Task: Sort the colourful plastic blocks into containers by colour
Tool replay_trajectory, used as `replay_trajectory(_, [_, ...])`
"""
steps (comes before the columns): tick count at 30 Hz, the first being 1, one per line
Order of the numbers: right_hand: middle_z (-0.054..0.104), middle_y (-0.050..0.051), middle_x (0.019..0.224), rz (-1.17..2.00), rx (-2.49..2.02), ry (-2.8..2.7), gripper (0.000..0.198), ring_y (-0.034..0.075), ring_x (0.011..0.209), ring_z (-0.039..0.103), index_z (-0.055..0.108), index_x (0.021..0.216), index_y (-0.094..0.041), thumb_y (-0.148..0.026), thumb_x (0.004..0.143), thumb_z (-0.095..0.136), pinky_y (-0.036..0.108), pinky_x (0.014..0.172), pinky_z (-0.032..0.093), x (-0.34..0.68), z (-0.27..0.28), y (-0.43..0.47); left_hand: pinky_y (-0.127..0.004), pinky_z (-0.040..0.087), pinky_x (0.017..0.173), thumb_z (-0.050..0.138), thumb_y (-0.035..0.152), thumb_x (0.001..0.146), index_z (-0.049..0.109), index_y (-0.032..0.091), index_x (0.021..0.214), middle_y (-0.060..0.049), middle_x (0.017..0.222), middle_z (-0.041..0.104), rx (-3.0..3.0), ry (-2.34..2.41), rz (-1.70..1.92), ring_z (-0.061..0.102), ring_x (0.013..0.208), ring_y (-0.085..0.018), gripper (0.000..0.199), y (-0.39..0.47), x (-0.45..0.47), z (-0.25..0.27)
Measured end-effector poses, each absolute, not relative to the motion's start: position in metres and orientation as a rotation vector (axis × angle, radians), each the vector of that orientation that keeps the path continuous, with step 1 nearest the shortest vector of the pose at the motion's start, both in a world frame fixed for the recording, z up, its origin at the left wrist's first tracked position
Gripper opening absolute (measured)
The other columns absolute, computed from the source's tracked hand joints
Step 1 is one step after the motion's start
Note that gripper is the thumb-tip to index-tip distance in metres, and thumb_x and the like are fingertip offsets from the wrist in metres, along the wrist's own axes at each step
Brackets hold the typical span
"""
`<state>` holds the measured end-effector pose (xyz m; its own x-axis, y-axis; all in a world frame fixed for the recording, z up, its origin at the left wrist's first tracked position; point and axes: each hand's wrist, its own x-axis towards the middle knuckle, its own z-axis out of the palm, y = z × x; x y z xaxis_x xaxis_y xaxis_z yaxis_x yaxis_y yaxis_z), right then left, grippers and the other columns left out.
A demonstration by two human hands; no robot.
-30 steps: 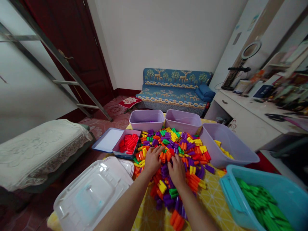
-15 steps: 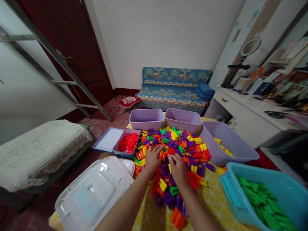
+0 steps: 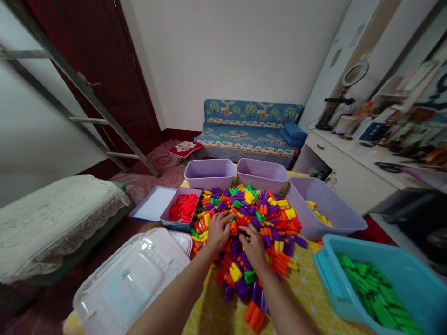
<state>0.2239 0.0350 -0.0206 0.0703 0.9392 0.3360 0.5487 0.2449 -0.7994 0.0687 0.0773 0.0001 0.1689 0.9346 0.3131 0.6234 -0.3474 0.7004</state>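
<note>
Above a heap of coloured plastic building blocks [image 3: 249, 277] in yellow, purple, orange, green and red, both hands work close together. My left hand [image 3: 218, 231] has its fingers bent around an orange block [image 3: 233, 228], with the thumb against its near side. Just to the right, my right hand [image 3: 253, 243] has its fingers apart, the tips touching the heap beside a red block [image 3: 241, 221]; nothing shows gripped in it. Palms and the pieces beneath them are hidden.
A lidded tin [image 3: 163, 217] of red blocks stands left, near a clear plastic lid [image 3: 104, 274]. Two purple bins [image 3: 209, 181] line the back. At right are a purple bin [image 3: 335, 228] with yellow blocks and a turquoise bin [image 3: 328, 274] with green ones.
The right hand's fingers have spread and shifted slightly left over the heap. The left hand stays by the orange block, which now looks more upright. The whole view has shifted a little.
</note>
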Motion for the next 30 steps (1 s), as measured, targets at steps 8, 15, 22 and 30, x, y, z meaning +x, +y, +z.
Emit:
replay_trajectory(8, [0.070, 0.007, 0.103, 0.554, -1.373, -1.517, 0.025, 0.025, 0.100, 0.063, 0.074, 0.092, -0.025, -0.019, 0.077, 0.055, 0.041, 0.092, 0.051, 0.226, -0.034, 0.040, -0.049, 0.036, 0.109, 0.073, 0.032, 0.079, 0.076, 0.029, 0.101, -0.004, 0.126, 0.066, 2.160, 1.513, 0.942, 0.049, 0.124, -0.028, 0.022, 0.080, 0.083, 0.022])
replay_trajectory(15, [0.068, 0.007, 0.114, 0.674, -1.236, -1.503, 0.026, 0.024, 0.111, 0.061, 0.075, 0.091, -0.025, -0.019, 0.077, 0.054, 0.042, 0.101, 0.046, 0.230, -0.030, 0.040, -0.041, 0.045, 0.098, 0.070, 0.026, 0.079, 0.073, 0.021, 0.091, -0.007, 0.104, 0.072, 1.768, 1.388, 1.363, 0.062, 0.105, -0.024, 0.014, 0.085, 0.084, 0.020])
replay_trajectory(22, [0.068, 0.007, 0.116, 0.747, -1.244, -1.489, 0.021, 0.024, 0.112, 0.061, 0.075, 0.089, -0.026, -0.023, 0.078, 0.057, 0.043, 0.103, 0.045, 0.230, -0.025, 0.039, -0.030, 0.052, 0.084, 0.058, 0.032, 0.086, 0.059, 0.018, 0.085, -0.004, 0.086, 0.069, 0.391, 1.118, 1.716, 0.068, 0.082, -0.014, 0.014, 0.117, 0.028, 0.023])
replay_trajectory(30, [0.069, 0.007, 0.116, 0.738, -1.249, -1.471, 0.021, 0.024, 0.111, 0.062, 0.075, 0.088, -0.026, -0.025, 0.077, 0.058, 0.044, 0.102, 0.045, 0.230, -0.024, 0.038, -0.042, 0.053, 0.093, 0.058, 0.027, 0.085, 0.062, 0.018, 0.100, -0.013, 0.108, 0.070, 0.600, 1.168, 1.549, 0.069, 0.099, -0.023, 0.018, 0.120, 0.015, 0.021])
